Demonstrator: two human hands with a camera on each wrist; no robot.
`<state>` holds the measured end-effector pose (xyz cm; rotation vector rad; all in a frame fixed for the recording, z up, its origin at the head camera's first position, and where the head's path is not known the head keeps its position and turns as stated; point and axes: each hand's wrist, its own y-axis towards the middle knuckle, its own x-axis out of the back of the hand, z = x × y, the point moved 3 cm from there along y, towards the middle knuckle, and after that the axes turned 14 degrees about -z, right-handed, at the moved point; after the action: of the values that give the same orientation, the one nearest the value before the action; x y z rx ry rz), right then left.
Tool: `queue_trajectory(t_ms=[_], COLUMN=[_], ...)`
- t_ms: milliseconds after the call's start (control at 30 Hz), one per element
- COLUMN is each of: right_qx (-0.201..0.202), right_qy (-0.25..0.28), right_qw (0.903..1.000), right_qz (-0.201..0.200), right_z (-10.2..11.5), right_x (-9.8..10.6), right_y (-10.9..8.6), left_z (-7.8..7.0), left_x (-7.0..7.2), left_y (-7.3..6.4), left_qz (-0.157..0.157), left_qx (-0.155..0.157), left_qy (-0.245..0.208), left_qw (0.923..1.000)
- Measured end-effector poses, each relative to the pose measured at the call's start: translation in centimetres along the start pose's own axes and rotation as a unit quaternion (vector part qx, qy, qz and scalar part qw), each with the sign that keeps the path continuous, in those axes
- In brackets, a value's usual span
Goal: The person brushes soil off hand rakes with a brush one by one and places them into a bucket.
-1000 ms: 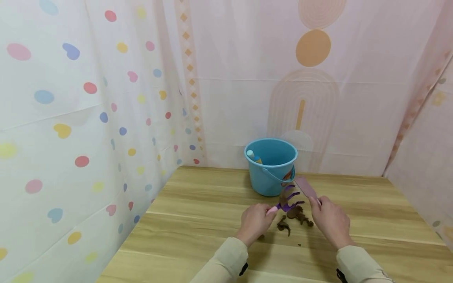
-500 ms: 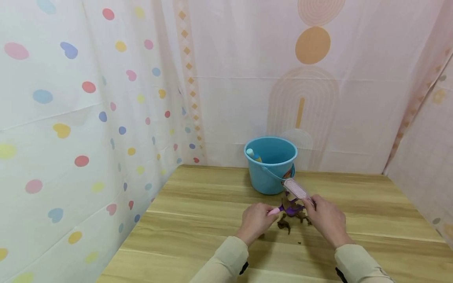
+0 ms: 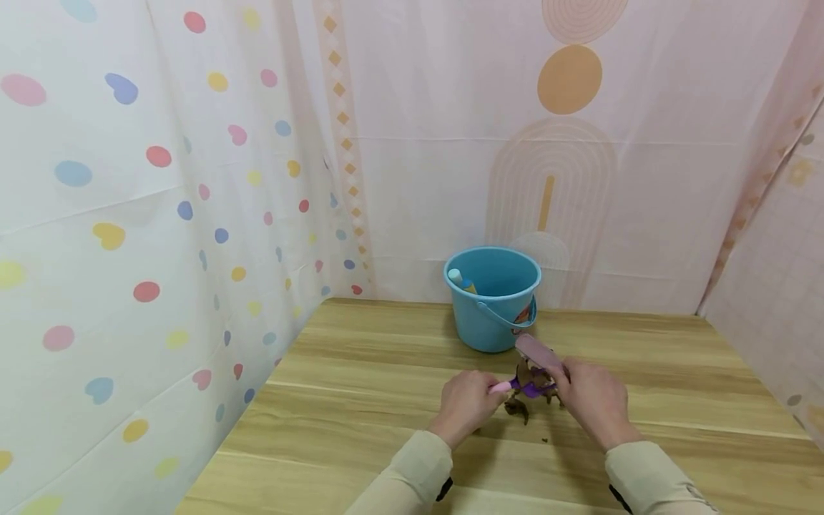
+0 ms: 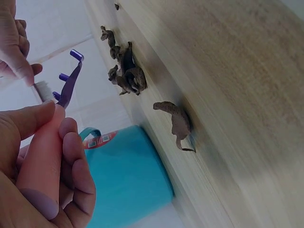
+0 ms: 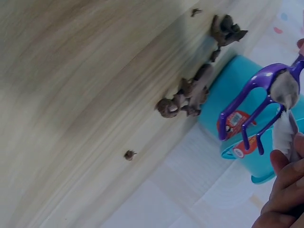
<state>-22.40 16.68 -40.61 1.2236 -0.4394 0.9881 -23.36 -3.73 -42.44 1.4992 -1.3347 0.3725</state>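
Observation:
My left hand grips the pink handle of a small hand rake with curved purple tines, held above the table. A brown muddy lump clings to the rake's head in the right wrist view. With fingers curled round it, my right hand holds a brush with a pale pink back. Its white bristles meet the rake beside the lump. Brown curled clumps that look like clay lie on the wood below, partly hidden by the rake in the head view.
Behind the tools stands a light blue bucket, its handle hanging down, with a white-capped and a blue-and-yellow item inside. A smaller brown crumb lies nearer me on the wooden table. Patterned curtains enclose the far and side edges.
The brush has come left from beside the rake, showed its bristle side midway, and now lies lower over the tines with its back up. My left hand and the rake stay nearly still.

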Motion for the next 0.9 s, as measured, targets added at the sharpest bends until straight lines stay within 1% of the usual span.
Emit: queue_trajectory(t_ms=[133, 267, 433, 633, 733, 900], right_qx=[-0.007, -0.006, -0.008, -0.011, -0.013, 0.001], right_qy=[-0.008, -0.014, -0.022, -0.027, -0.008, 0.017], right_qw=[0.9999, 0.9999, 0.9997, 0.9995, 0.9999, 0.9993], right_qz=[-0.003, -0.008, -0.008, -0.01, -0.001, 0.033], right_z=[-0.4, -0.7, -1.2, -1.6, -1.3, -0.6], right_x=[-0.2, -0.3, -0.3, -0.3, -0.4, -0.8], right_y=[0.0, 0.1, 0.0, -0.2, 0.0, 0.1], left_z=[-0.1, -0.2, -0.4, -0.3, -0.1, 0.0], left_x=[-0.1, -0.1, -0.1, -0.2, -0.4, -0.4], left_y=[0.0, 0.0, -0.2, -0.3, -0.3, -0.4], left_qz=[-0.005, -0.001, 0.004, 0.008, 0.012, 0.02], left_qx=[-0.007, -0.002, 0.002, -0.002, -0.001, -0.007], left_qy=[0.003, 0.003, -0.012, -0.024, -0.024, -0.029], left_qw=[1.0, 1.0, 0.9999, 0.9997, 0.9996, 0.9993])
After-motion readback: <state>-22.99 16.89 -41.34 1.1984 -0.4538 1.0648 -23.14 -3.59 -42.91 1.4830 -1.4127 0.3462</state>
